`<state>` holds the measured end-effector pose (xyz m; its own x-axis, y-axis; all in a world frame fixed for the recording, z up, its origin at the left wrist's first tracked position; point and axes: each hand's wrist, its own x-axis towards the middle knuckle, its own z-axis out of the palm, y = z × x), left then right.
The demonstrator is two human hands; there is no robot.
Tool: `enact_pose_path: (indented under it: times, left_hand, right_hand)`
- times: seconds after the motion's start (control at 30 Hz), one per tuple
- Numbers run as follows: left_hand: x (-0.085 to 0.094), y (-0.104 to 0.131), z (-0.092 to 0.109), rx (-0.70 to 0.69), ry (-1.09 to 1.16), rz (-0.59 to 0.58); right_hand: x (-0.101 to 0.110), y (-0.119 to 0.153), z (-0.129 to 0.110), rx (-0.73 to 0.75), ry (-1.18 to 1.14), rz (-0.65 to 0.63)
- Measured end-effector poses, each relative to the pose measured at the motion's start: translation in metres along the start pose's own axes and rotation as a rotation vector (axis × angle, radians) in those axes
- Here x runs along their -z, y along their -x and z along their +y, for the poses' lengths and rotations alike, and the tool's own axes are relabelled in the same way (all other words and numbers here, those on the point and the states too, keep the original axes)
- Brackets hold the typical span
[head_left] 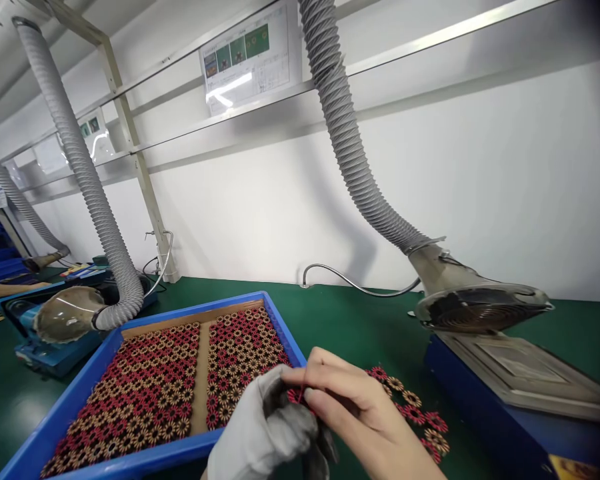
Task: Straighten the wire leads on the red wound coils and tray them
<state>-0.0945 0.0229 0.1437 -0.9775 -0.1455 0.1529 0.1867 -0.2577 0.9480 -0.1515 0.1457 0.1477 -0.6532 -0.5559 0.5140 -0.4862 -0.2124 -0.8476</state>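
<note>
My left hand (275,423), in a pale glove with dark, dirty fingertips, is closed around a small red wound piece (296,395). My bare right hand (353,407) meets it there, its thumb and index finger pinched on a thin red strand of that piece. Most of the piece is hidden by my fingers. Just behind and to the left, a blue tray (170,453) holds rows of red and tan flower-shaped wound rings (145,380). More such rings (414,413) lie loose on the green table, right of my right hand.
A blue box with a grey metal lid (525,373) stands at right, under a flexible duct's hood (480,307). Another hood (67,313) hangs over a blue machine (55,357) at left. Another person's arm (10,290) shows at the far left edge.
</note>
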Motion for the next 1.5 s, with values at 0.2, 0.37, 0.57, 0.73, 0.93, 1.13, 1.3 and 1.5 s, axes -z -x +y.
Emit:
enact_pose_path:
  times: [0.2, 0.37, 0.57, 0.73, 0.93, 1.13, 1.3, 1.5]
  left_hand:
    - [-0.006, 0.009, 0.009, 0.152, -0.054, -0.065]
    - [-0.004, 0.01, 0.007, 0.09, -0.129, -0.004]
    - [-0.008, 0.006, 0.005, 0.025, -0.077, 0.155]
    - [-0.002, 0.008, 0.0, 0.002, -0.096, 0.144]
    - [0.002, 0.009, 0.01, -0.035, -0.136, 0.126]
    - [-0.004, 0.011, 0.011, -0.033, -0.002, 0.165]
    - [0.0, 0.012, 0.009, -0.009, 0.033, 0.119]
    - [0.003, 0.012, 0.008, 0.008, 0.041, 0.097]
  right_hand:
    - [0.0, -0.005, 0.01, -0.058, -0.494, 0.113]
    - [0.01, 0.0, -0.001, -0.102, -0.256, 0.033]
    - [0.006, 0.002, -0.011, -0.208, -0.093, -0.106]
    - [0.004, -0.001, -0.009, -0.172, -0.04, -0.077]
    - [-0.006, 0.002, -0.01, -0.122, -0.163, -0.01]
    - [-0.022, 0.004, -0.01, -0.132, -0.381, 0.141]
    - [-0.023, 0.004, -0.008, -0.149, -0.392, 0.171]
    - [-0.017, 0.0, 0.006, -0.12, -0.401, 0.097]
